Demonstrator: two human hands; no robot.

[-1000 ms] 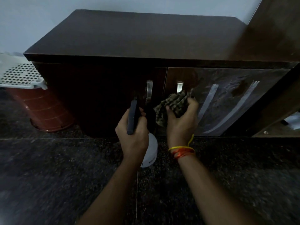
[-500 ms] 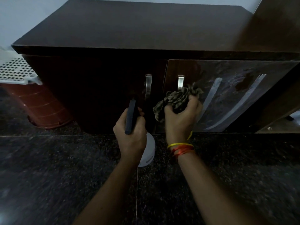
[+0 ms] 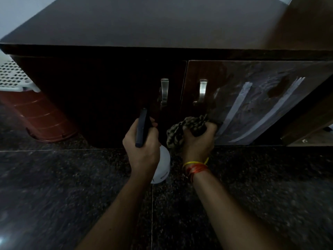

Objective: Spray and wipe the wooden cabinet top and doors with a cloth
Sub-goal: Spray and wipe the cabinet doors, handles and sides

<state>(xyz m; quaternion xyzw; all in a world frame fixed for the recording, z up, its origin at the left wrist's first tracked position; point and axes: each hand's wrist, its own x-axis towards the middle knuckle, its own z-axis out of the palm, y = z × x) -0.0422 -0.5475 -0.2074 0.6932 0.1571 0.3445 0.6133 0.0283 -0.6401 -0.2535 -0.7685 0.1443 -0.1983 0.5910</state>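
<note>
Below, two doors (image 3: 252,98), left hand (image 3: 142,148) gripping one spray bottle (image 3: 162,168), right hand (image 3: 198,141) clutching one cloth (image 3: 187,126).

Spray bottle (image 3: 162,165) mostly behind left hand (image 3: 142,150)

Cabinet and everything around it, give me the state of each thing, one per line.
Left door: shut, dark.
Right door: shut, streaked.
Cabinet top: bare.
Cloth: bunched, pressed low on the right door.
Spray bottle: held upright, off the floor.
Left hand: gripping the bottle.
Right hand: clutching the cloth.
Basket: standing on the floor.
</note>
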